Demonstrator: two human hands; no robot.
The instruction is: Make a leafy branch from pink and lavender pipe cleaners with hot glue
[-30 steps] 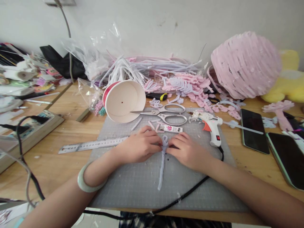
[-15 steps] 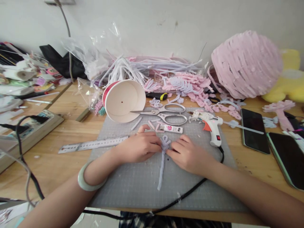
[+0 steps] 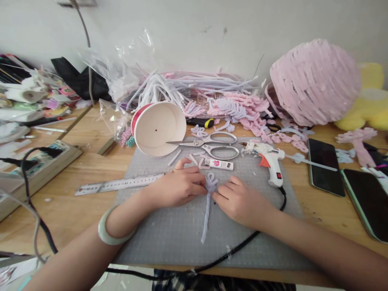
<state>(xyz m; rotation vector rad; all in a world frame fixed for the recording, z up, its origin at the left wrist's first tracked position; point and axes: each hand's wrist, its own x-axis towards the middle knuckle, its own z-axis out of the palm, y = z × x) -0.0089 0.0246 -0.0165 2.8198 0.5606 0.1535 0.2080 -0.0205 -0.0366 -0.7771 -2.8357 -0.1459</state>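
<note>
Your left hand (image 3: 178,186) and right hand (image 3: 239,198) both rest low on the grey mat (image 3: 169,238), fingertips closed in a pinch on the looped head of the lilac pipe cleaner (image 3: 207,206). The pinch point sits mid-mat, between the two hands; the tail lies free on the mat.

Risks, as judged from this frame:
- The loops are small and bunched. If either pinch slackens, the wire is likely to spring open and the loops lose shape.
- The free tail is unsupported. Twisting the head hard could swing it across the mat.
- The glue gun (image 3: 270,161) lies just beyond your right hand, nozzle toward the scissors (image 3: 212,145); its cord (image 3: 242,244) runs under your right forearm. A wide pull of that arm could drag the gun. Whether the gun is hot cannot be told.
- The cup (image 3: 159,128) lies on its side at the mat's far edge, free to roll if nudged.

Orientation: long axis runs near–far, almost straight. The looped head points away from you, toward the scissors; the tail points back at you, leaning slightly left.
</note>
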